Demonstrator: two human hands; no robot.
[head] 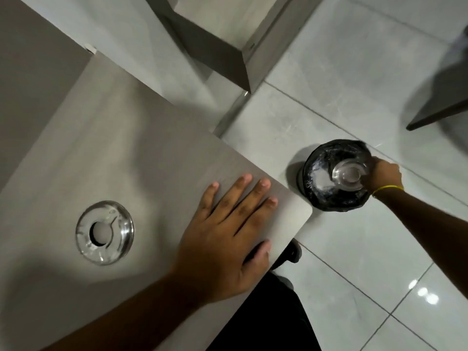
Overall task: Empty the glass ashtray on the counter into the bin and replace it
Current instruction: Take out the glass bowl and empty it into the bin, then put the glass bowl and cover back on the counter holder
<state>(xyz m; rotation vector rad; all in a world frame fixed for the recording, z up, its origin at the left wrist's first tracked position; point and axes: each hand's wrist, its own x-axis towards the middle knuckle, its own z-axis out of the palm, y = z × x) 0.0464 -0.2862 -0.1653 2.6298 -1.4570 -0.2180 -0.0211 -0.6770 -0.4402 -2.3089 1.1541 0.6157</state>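
My right hand (385,174) reaches down to the floor and holds a round glass ashtray (348,174) over the mouth of a small bin (326,198) lined with a black bag. The ashtray appears turned over above the bin. White scraps lie inside the bin on its left side. A second glass piece, a ring-shaped ashtray part (104,233) with a round hole in its middle, rests on the grey counter (114,148). My left hand (228,236) lies flat on the counter near its rounded front corner, fingers spread, holding nothing.
Glossy white floor tiles (354,274) surround the bin. A dark furniture leg or panel edge (435,117) stands at the right. A grey boxed cabinet corner (228,59) juts out at the top. My dark trousers (266,320) show below the counter edge.
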